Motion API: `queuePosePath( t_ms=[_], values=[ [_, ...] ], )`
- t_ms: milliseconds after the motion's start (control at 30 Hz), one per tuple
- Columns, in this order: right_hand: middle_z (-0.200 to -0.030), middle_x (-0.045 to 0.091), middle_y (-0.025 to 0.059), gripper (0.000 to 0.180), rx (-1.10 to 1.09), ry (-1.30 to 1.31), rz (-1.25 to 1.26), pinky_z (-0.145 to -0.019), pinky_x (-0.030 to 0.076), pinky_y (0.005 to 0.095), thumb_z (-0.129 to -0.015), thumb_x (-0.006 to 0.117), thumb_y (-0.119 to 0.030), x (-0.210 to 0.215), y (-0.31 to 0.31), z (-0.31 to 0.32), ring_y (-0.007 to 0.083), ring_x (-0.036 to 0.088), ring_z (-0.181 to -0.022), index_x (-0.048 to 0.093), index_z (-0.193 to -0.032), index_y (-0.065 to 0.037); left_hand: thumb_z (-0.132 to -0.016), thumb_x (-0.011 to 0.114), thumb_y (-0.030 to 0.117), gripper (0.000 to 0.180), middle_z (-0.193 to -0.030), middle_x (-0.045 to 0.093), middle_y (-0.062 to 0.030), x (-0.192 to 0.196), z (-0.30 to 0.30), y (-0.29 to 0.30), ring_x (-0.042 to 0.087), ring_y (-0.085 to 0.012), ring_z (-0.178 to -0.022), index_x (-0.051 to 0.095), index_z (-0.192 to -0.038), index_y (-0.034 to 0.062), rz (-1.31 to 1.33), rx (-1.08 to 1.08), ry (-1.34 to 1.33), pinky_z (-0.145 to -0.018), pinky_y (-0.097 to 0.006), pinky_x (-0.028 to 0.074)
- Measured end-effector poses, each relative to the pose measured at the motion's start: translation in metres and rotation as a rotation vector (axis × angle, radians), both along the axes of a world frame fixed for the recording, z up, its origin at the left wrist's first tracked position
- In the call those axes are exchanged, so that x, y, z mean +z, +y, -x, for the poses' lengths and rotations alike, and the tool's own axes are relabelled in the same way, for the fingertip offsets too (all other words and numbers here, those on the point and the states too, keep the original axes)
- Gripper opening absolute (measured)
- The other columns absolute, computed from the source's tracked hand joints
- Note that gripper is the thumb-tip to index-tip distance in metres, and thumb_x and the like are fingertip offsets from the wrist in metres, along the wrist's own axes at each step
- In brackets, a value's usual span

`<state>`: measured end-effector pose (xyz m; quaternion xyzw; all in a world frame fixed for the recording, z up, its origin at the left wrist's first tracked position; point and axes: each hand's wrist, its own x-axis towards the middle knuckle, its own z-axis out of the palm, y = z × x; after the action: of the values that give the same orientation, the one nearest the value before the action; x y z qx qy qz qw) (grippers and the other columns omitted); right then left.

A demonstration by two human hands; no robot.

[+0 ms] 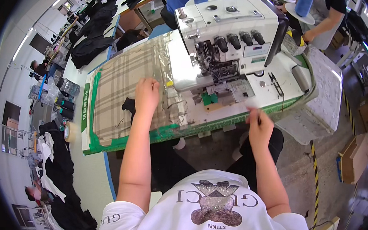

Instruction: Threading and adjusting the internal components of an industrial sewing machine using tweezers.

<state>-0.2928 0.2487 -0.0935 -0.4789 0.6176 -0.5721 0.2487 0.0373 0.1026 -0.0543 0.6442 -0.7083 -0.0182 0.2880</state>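
An overlock sewing machine point(225, 44) with a white body and several black dials stands on the work table. My left hand point(147, 95) is above the plaid table covering point(117, 72), left of the machine, its fingers curled in; whatever they may hold is hidden. Beside that wrist lies a small black fabric piece point(129, 105). My right hand point(260, 127) is closed at the front edge of the table, right of the needle area. A small dark bit shows at its fingers, with a pale blur by the fingertips, too unclear to name. A green patch point(209, 99) sits below the presser area.
Tweezers point(276, 84) lie on the machine's right side. Blue thread cones point(304, 5) stand behind it, where another person's arm point(325, 26) reaches in. Black garments point(92, 41) and a tape roll point(69, 131) are on the left table. A cardboard box point(353, 158) sits on the floor.
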Motion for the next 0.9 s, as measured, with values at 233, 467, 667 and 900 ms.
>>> queuePosePath(
  t_ms=[233,467,667,900],
  values=[
    [-0.075,0.066,0.0063,0.029,0.353,-0.339,-0.404,-0.052,0.041,0.0285,-0.097,0.057,-0.020,0.043,-0.097,-0.005,0.0109,0.051,-0.055,0.067,-0.108,0.005,-0.100,0.055,0.021,0.021,-0.090,0.066,-0.0007,-0.001,0.080,0.074,0.058,-0.0098,-0.082,0.068,-0.104,0.0050,-0.381,-0.271,0.577,-0.073,-0.026,0.046],
    [-0.064,0.052,-0.0021,0.023,0.518,-0.460,-0.277,-0.049,0.033,0.0235,-0.097,0.056,-0.018,0.077,-0.057,-0.002,0.0052,0.041,-0.053,0.070,-0.095,0.001,-0.102,0.051,0.020,0.032,-0.113,0.067,-0.0068,0.020,0.155,0.066,0.061,-0.0116,-0.080,0.057,-0.129,0.0045,-0.822,-0.266,1.433,-0.074,-0.026,0.051],
    [-0.062,0.053,-0.0033,0.022,0.539,-0.401,-0.233,-0.054,0.038,0.0227,-0.100,0.052,-0.013,0.056,0.016,-0.009,0.0045,0.047,-0.059,0.069,-0.096,0.001,-0.102,0.050,0.020,0.028,-0.084,0.062,-0.0010,0.042,0.173,0.057,0.049,-0.0080,-0.057,0.058,-0.124,0.0035,-0.766,-0.242,1.566,-0.055,-0.022,0.043],
    [-0.088,0.069,0.0063,0.016,0.127,-0.693,-0.318,-0.065,0.045,0.0242,-0.095,0.060,-0.009,-0.012,0.002,0.008,0.0083,0.058,-0.073,0.070,-0.105,-0.001,-0.101,0.048,0.018,0.022,-0.059,0.049,0.0039,0.058,0.162,0.087,0.039,-0.0032,-0.049,0.063,-0.110,0.0031,-0.589,-0.239,1.175,-0.044,-0.020,0.027]
  ],
)
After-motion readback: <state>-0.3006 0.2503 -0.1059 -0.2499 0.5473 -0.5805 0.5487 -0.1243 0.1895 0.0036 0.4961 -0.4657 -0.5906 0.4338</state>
